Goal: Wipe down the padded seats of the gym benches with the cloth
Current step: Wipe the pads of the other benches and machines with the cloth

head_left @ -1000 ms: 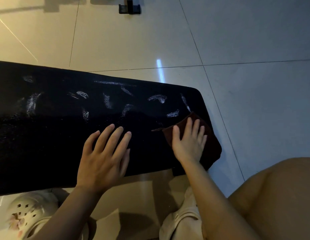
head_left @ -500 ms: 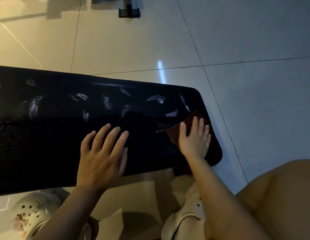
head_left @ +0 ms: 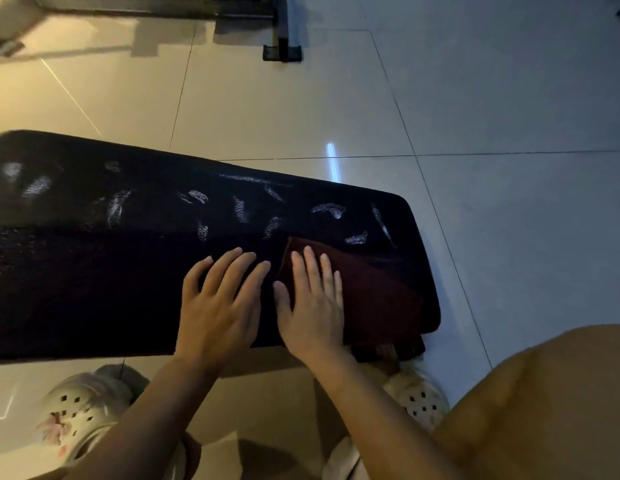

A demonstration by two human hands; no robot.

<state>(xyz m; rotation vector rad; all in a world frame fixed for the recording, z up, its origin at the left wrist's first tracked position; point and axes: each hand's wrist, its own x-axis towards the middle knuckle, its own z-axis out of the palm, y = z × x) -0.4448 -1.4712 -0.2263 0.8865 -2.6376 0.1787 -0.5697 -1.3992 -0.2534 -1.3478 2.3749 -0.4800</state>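
Fig.: head view, wiping in progress. A long black padded vinyl bench seat (head_left: pixel 135 271) w/ rounded corners runs across the frame above a pale glossy tiled floor (head_left: pixel 492 109). A dark maroon folded cloth (head_left: pixel 374 292) lies flat on the seat near its right end; its near edge hangs slightly over the seat's front edge. The right hand (head_left: pixel 312 310) rests palm-down on the cloth's left part, fingers straight & together, pressing, not gripping. The left hand (head_left: pixel 218 303) lies flat on bare padding just beside it, fingers spread & straight, holding nothing; it probably steadies the body.

Progress (judged): pale streaky patches, approx. a dozen, show along the far half of the seat from left end to right end. Whether they are wet wipe marks, residue or reflections cannot be told. The near half looks uniformly dark. So this seat seems partly covered at most; the left stretch & far edge prob. remain. A black metal equipment frame (head_left: pixel 282 32) stands on the floor beyond; whether it is another bench to wipe is unclear. Cream perforated clogs (head_left: pixel 80 407) are visible below the seat.
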